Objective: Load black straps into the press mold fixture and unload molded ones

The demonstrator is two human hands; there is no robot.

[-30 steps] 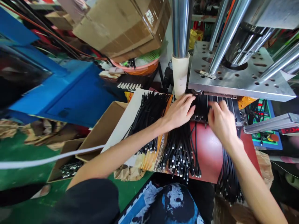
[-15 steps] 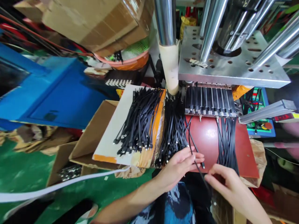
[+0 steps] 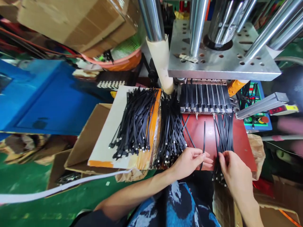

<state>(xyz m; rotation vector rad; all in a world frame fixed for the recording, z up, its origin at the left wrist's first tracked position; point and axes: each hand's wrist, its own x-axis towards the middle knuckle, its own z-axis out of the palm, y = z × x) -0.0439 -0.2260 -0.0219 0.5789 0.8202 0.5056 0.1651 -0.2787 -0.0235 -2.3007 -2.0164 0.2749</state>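
My left hand pinches one thin black cable between thumb and fingers, its upper end standing up over the red board. Beside it, my right hand has its thumb and fingers closed at the left side of a pile of black cables, on a cable whose lower end is partly hidden. To the left lies a bundle of black cables with small metal plug ends. Farther left, another heap of cables rests on a white and orange board.
Ahead is a press with a thick metal plate and a slotted fixture holding several black cables. A red work board lies below it. A metal bar juts out at right. Cardboard boxes stand at left.
My right hand has moved from near my left hand up to the right pile and closed there. The cable in my left hand now stands more upright. The whole view has shifted slightly.
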